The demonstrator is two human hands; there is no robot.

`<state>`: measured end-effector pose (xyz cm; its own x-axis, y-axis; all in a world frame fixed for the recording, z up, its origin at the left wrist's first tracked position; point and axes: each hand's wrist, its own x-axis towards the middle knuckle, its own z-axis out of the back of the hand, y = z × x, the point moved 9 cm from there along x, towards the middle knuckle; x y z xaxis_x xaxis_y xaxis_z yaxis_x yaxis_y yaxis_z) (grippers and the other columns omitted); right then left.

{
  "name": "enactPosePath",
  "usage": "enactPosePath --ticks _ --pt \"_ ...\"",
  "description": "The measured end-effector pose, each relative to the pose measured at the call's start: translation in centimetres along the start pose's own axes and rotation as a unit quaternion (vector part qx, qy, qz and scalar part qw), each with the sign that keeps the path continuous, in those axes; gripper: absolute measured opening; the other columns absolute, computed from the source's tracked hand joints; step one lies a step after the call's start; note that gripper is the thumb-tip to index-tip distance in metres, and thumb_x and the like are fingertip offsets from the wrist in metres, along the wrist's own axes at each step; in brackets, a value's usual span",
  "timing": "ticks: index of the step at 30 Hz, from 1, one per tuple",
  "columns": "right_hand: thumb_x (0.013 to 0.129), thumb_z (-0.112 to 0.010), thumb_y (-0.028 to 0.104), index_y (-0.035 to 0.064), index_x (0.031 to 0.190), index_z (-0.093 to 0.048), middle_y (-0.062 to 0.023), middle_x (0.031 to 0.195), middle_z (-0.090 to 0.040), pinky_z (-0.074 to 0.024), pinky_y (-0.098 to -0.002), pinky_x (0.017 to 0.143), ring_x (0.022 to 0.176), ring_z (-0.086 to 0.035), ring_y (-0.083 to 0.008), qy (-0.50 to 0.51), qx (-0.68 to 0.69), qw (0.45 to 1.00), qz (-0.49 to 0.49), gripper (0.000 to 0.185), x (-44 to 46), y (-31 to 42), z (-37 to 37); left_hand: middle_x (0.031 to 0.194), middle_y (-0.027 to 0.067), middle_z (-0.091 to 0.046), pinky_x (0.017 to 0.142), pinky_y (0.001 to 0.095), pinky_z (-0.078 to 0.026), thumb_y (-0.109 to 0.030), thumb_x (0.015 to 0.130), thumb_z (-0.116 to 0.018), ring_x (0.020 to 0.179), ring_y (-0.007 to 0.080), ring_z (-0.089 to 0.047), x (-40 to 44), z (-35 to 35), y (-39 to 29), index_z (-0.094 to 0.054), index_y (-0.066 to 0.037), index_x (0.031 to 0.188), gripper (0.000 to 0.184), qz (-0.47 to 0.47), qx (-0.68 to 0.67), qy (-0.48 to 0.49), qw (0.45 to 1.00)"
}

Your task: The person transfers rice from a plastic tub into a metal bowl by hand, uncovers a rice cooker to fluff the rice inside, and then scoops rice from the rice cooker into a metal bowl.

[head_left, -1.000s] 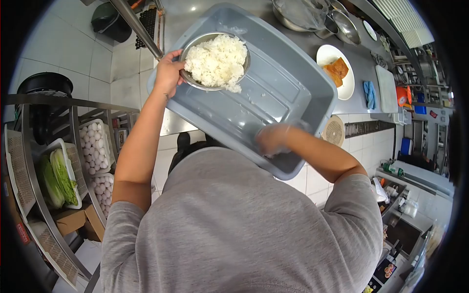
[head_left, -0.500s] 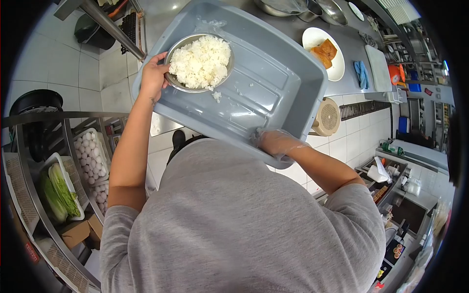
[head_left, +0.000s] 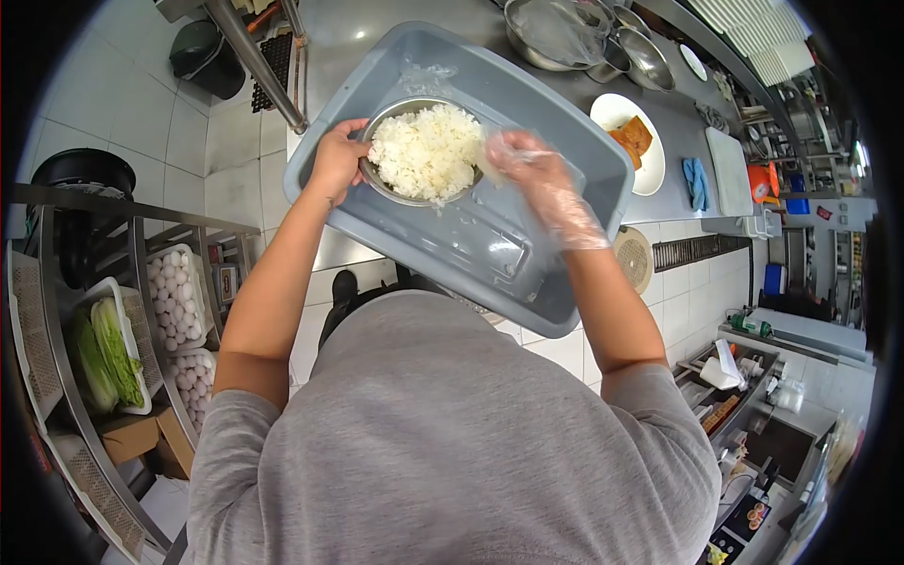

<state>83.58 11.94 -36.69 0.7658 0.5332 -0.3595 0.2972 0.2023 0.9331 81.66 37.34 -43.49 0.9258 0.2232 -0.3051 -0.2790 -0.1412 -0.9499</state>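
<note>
A steel bowl (head_left: 379, 185) heaped with white rice (head_left: 426, 151) is inside a large grey plastic tub (head_left: 377, 233). My left hand (head_left: 339, 162) grips the bowl by its left rim, fingers closed over the edge. On the bowl's other side is my right hand (head_left: 537, 174), in a clear plastic glove. Motion smears its fingers at the edge of the rice, so whether they hold any grains is unclear. Loose grains stick to the tub floor, and a crumpled clear plastic piece (head_left: 424, 80) lies at its far end.
Behind the tub, the steel counter (head_left: 363, 33) bears a white oval plate (head_left: 650, 174) with brown fried pieces (head_left: 635, 137), steel bowls (head_left: 645, 61), a blue cloth (head_left: 695, 184) and a white board (head_left: 727, 169). A rack at left holds eggs (head_left: 175, 297) and leafy greens (head_left: 108, 353).
My right hand has risen from the tub's near right corner to the right side of the rice bowl. The tub and bowl appear slightly lower and further right in view; my left hand keeps its grip.
</note>
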Motion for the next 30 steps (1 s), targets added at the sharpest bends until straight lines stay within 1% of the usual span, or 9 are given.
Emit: enactPosePath --ticks 2,6,9,11,14,16,20,27,30 --pt "0.086 -0.058 0.046 -0.0031 0.127 -0.047 -0.0222 0.133 -0.045 -0.0302 -0.0422 0.107 0.124 -0.045 -0.0280 -0.171 -0.449 0.847 0.227 0.065 -0.3 6.4 -2.0 0.064 0.0083 -0.059 0.033 0.0250 -0.031 0.002 0.082 -0.054 0.039 0.0113 -0.046 -0.3 -0.6 0.1 -0.046 0.007 0.122 0.041 0.003 -0.019 -0.003 1.000" --pt "0.085 -0.062 0.038 -0.0012 0.133 -0.040 -0.0243 0.140 -0.037 -0.0259 -0.0443 0.109 0.132 -0.033 -0.0355 -0.225 -0.605 0.730 0.223 0.066 3.4 4.1 -6.6 0.063 0.0083 -0.059 0.033 0.0258 -0.031 0.002 0.081 -0.055 0.037 0.0120 -0.044 -1.1 -3.0 -0.8 -0.047 0.007 0.121 0.041 0.007 -0.025 -0.010 1.000" --pt "0.086 -0.060 0.041 0.0029 0.139 -0.034 -0.0191 0.141 -0.037 -0.0228 -0.0405 0.111 0.133 -0.033 -0.0319 -0.202 -0.593 0.754 0.197 0.070 4.9 3.3 -7.3 0.061 0.0070 -0.057 0.032 0.0258 -0.031 0.002 0.081 -0.055 0.037 0.0115 -0.043 -0.7 -2.8 0.3 -0.047 0.007 0.121 0.041 0.032 -0.018 -0.005 0.999" --pt "0.085 -0.060 0.040 0.0052 0.138 -0.036 -0.0180 0.141 -0.038 -0.0248 -0.0391 0.110 0.132 -0.034 -0.0294 -0.131 -0.366 0.885 0.254 0.068 5.3 4.2 -4.9 0.063 0.0069 -0.057 0.032 0.0255 -0.031 0.002 0.081 -0.055 0.038 0.0113 -0.044 -0.9 -1.7 0.5 -0.047 0.005 0.121 0.040 0.023 -0.022 -0.016 0.999" --pt "0.090 -0.056 0.037 0.0010 0.128 -0.048 -0.0231 0.126 -0.051 -0.0373 -0.0394 0.101 0.119 -0.049 -0.0343 -0.246 -0.259 0.876 0.325 0.054 4.4 4.1 1.9 0.066 0.0070 -0.059 0.032 0.0248 -0.031 0.001 0.082 -0.054 0.039 0.0105 -0.045 -1.5 0.9 -0.9 -0.048 0.003 0.122 0.040 -0.013 -0.017 -0.057 0.998" --pt "0.089 -0.055 0.029 0.0005 0.123 -0.052 -0.0218 0.124 -0.053 -0.0389 -0.0406 0.099 0.115 -0.051 -0.0341 -0.251 -0.256 0.933 0.041 0.044 6.4 -0.8 5.0 0.069 0.0048 -0.058 0.032 0.0220 -0.028 0.000 0.085 -0.052 0.039 0.0069 -0.041 -2.4 2.5 -3.3 -0.046 0.002 0.124 0.039 -0.061 0.007 -0.091 0.994" --pt "0.088 -0.051 0.020 0.0015 0.113 -0.055 -0.0228 0.113 -0.055 -0.0400 -0.0434 0.096 0.109 -0.052 -0.0370 0.132 -0.483 0.847 0.178 0.031 4.5 -8.5 -6.4 0.068 0.0053 -0.057 0.032 0.0239 -0.030 0.001 0.084 -0.053 0.039 0.0081 -0.041 -2.6 4.4 -5.4 -0.048 0.001 0.123 0.040 -0.079 -0.011 -0.112 0.991" --pt "0.085 -0.058 0.017 0.0016 0.103 -0.059 -0.0179 0.096 -0.064 -0.0468 -0.0375 0.084 0.092 -0.060 -0.0295 0.104 -0.422 0.899 0.054 0.023 2.4 -11.4 -1.9 0.066 0.0055 -0.056 0.032 0.0237 -0.029 0.001 0.084 -0.053 0.037 0.0082 -0.039 -3.1 5.9 -5.2 -0.046 0.003 0.123 0.040 -0.085 -0.030 -0.113 0.990" --pt "0.083 -0.067 0.021 -0.0007 0.100 -0.061 -0.0092 0.091 -0.066 -0.0479 -0.0319 0.079 0.088 -0.061 -0.0172 -0.112 -0.029 0.992 0.051 0.028 2.5 -3.2 3.3 0.063 0.0049 -0.055 0.031 0.0239 -0.028 0.001 0.082 -0.054 0.036 0.0089 -0.039 -3.0 5.1 -4.5 -0.047 0.003 0.122 0.041 -0.048 -0.011 -0.106 0.993"
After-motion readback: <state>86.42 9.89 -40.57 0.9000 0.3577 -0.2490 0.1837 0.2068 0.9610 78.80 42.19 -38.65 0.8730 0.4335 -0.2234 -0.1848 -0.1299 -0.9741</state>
